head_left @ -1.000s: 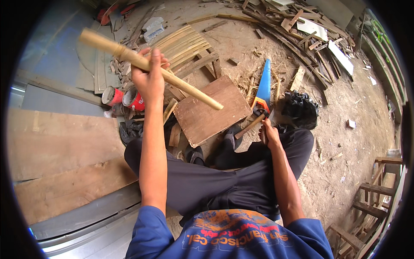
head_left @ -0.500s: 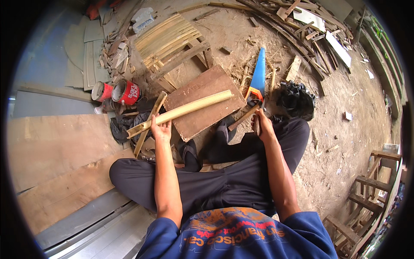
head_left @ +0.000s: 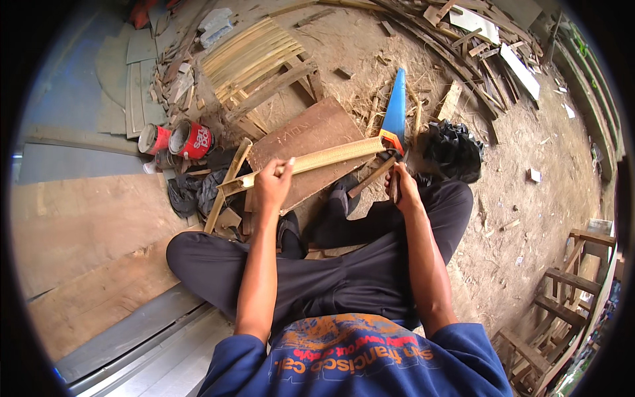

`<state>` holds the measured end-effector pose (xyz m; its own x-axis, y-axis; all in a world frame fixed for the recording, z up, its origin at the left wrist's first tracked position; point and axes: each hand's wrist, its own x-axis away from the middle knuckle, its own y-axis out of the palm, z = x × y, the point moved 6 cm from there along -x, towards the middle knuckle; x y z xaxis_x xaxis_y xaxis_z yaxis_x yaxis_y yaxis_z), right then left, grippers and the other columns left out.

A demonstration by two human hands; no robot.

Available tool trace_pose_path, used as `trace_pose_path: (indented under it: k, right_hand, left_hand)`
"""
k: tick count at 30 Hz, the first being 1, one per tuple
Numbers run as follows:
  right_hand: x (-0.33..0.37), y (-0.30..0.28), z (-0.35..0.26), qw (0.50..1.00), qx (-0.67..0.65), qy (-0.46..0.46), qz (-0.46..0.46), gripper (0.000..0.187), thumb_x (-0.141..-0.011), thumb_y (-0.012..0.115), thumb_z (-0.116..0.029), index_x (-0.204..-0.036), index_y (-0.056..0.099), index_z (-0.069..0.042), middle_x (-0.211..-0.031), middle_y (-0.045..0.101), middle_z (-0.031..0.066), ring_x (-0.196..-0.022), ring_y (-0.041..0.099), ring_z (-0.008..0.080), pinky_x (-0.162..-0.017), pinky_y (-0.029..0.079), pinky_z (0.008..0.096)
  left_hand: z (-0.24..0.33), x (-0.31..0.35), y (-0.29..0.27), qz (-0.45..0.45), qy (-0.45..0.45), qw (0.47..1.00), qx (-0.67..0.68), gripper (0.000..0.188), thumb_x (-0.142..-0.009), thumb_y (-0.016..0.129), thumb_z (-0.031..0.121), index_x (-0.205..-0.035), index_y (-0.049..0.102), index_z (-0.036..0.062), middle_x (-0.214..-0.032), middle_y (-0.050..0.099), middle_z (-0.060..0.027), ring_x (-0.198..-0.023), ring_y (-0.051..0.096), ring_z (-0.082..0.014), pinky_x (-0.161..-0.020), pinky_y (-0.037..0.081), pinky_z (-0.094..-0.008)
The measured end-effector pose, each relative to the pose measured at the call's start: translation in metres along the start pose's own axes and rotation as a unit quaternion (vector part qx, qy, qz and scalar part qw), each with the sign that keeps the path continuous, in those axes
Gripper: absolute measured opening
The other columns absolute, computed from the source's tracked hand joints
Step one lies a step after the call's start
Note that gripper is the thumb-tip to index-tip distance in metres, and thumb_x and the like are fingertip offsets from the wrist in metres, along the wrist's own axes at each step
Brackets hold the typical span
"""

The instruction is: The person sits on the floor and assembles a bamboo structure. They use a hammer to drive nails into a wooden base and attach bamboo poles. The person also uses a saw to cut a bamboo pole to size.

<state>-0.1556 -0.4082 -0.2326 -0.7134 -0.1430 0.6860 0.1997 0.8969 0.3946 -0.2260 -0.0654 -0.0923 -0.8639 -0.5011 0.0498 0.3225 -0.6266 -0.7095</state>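
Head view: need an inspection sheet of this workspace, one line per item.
Surface: brown board on bare dirt ground, in front of the seated person's crossed legs.
Job's things: pale bamboo strip lying across the board; handsaw with a blue blade and orange handle at the strip's right end.
Clutter: two red cans, a slatted bamboo panel, a black bag, dark cloth, wood offcuts.
Grippers: left hand shut on the bamboo strip; right hand shut on a brown stick by the saw handle.
Cables: nothing seen.
Surroundings: wooden planks on the left, a wooden frame at lower right.
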Motion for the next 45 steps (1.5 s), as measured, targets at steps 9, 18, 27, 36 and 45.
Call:
trace_pose_path:
  k: [9,18,27,36,45]
  right_hand:
    - [-0.005,-0.002,0.000,0.999,0.039,0.031,0.015,0.030,-0.095,0.057,-0.035,-0.092,0.056,-0.005,-0.074,0.061,0.0065,-0.060,0.060,0.0183,-0.053,0.051,0.0307]
    - [-0.002,-0.002,0.002,0.999,0.022,0.028,-0.008,0.025,-0.093,0.059,-0.018,-0.107,0.053,0.000,-0.087,0.066,0.0168,-0.066,0.066,0.0236,-0.058,0.054,0.0352]
    - [-0.002,-0.004,0.008,0.998,0.052,0.041,0.021,0.029,-0.093,0.057,-0.027,-0.107,0.055,-0.001,-0.083,0.067,0.0161,-0.068,0.066,0.0247,-0.056,0.052,0.0359]
    - [0.000,-0.003,0.008,0.998,0.064,0.004,0.012,0.037,-0.091,0.060,-0.029,-0.105,0.058,0.005,-0.083,0.067,0.0179,-0.065,0.066,0.0266,-0.057,0.056,0.0377]
    - [-0.005,-0.013,0.009,0.986,0.148,-0.015,0.073,0.038,-0.090,0.061,-0.033,-0.098,0.056,0.004,-0.077,0.063,0.0149,-0.060,0.062,0.0240,-0.053,0.053,0.0374]
  left_hand:
    - [0.026,-0.009,0.095,-0.031,0.315,0.932,-0.179,0.045,-0.086,0.070,0.031,-0.121,0.060,0.0056,-0.129,0.056,-0.0122,-0.121,0.051,-0.0311,-0.108,0.031,-0.0480]
    - [0.036,0.009,0.094,-0.066,0.354,0.917,-0.174,0.061,-0.074,0.079,0.045,-0.118,0.062,0.0063,-0.125,0.058,-0.0091,-0.118,0.054,-0.0274,-0.102,0.036,-0.0412]
    - [0.095,-0.035,0.024,-0.028,0.284,0.953,-0.103,0.042,-0.076,0.080,0.032,-0.103,0.061,0.0047,-0.100,0.068,-0.0129,-0.086,0.069,-0.0266,-0.077,0.059,-0.0397]
    - [0.236,-0.032,-0.161,0.123,0.364,0.866,0.319,0.034,-0.082,0.068,0.001,-0.112,0.053,-0.0011,-0.096,0.068,-0.0165,-0.075,0.070,-0.0195,-0.061,0.057,-0.0283]
    - [0.179,-0.049,-0.135,0.238,0.290,0.821,0.431,0.041,-0.090,0.070,0.022,-0.115,0.046,-0.0011,-0.082,0.056,-0.0091,-0.061,0.057,-0.0144,-0.059,0.050,-0.0284]
